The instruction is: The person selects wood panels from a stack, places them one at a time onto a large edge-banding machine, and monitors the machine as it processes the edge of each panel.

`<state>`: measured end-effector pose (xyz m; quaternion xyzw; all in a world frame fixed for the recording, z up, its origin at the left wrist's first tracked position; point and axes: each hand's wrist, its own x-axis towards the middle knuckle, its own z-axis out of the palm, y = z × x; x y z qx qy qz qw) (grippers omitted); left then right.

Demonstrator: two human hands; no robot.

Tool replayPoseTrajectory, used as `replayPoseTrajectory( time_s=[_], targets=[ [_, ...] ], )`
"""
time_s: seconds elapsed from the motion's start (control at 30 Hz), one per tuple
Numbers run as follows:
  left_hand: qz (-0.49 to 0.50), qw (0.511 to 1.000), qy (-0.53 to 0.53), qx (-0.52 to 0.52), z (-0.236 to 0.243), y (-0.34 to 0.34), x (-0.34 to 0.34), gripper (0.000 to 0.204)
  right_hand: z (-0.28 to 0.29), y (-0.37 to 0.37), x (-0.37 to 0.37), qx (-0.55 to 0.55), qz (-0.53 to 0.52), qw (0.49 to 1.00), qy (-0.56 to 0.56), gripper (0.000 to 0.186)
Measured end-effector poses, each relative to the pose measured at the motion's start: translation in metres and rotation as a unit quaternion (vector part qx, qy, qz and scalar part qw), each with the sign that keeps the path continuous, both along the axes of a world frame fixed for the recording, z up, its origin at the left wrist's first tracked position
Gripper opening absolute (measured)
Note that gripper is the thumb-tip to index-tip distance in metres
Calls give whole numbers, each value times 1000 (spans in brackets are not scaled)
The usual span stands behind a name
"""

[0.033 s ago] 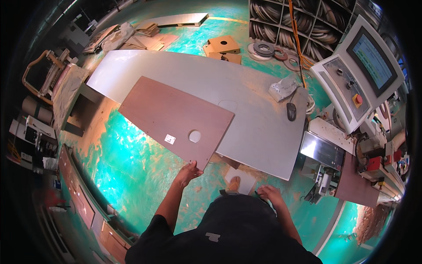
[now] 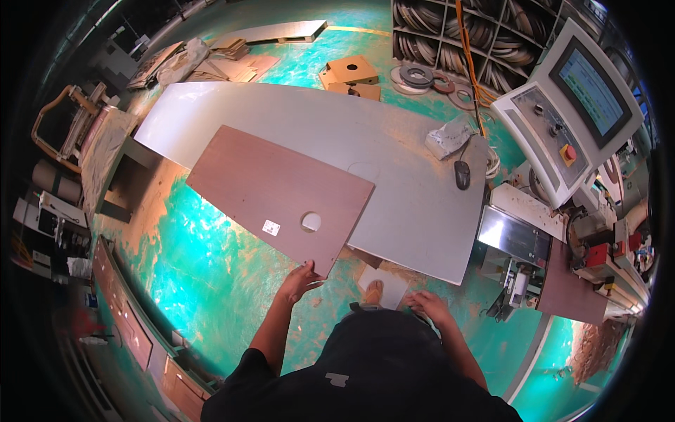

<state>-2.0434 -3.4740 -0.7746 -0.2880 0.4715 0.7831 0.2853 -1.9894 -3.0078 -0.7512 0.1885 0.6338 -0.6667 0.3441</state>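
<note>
A brown board (image 2: 267, 183) with a round hole and a white label lies over the near-left part of a grey work surface (image 2: 429, 211), overhanging its near edge. My left hand (image 2: 304, 280) grips the board's near corner. Lower right, beside my dark-clothed body, my right hand (image 2: 423, 304) has loosely bent fingers apart, with nothing visible in them. A computer mouse (image 2: 462, 176) and a crumpled pale bag (image 2: 444, 141) sit on the surface's right end.
A control panel with screen (image 2: 587, 91) and machinery (image 2: 513, 239) stand at right. Shelves of banding coils (image 2: 471, 42) are behind. Board stacks (image 2: 228, 67) lie on the far floor, a wheeled frame (image 2: 70, 130) stands at left, and long panels (image 2: 126, 316) are at lower left.
The brown board and my left hand have shifted slightly toward me against the grey surface. My right hand has moved only a little, and the camera view has shifted slightly.
</note>
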Motion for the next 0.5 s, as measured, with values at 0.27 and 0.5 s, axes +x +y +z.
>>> replayPoseTrajectory(
  time_s=[0.27,0.5],
  targets=[
    [232,968,87,46,-2,6,-8,53,31,-121,-84,-75,93,992,37,47],
    [141,981,57,122,56,94,21,52,48,-104,-62,-135,-78,985,74,46]
  ],
)
